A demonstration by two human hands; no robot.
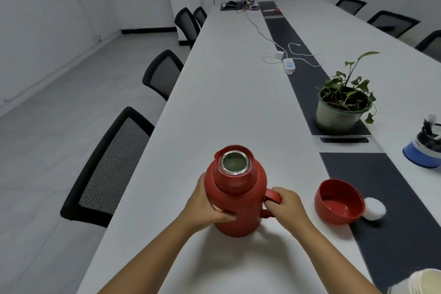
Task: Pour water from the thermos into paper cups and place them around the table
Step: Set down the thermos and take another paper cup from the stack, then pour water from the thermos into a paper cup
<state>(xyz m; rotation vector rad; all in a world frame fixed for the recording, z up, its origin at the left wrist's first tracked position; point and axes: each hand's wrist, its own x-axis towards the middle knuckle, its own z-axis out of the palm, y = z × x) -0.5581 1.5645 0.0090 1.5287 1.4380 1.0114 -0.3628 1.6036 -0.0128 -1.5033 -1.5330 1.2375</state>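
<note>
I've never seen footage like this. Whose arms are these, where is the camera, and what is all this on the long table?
There is no machine here: a person wears a wide-angle camera on the head, looking forward and down, so the arms are their own. The left hand holds the body of a red thermos standing on the white table, and the right hand grips its handle. The thermos is open; its red lid lies upturned to the right, with a white stopper beside it. At the bottom right corner is a stack of paper cups, partly out of view. Farther off are a potted plant, a power strip with cables, and black chairs along the sides.
</note>
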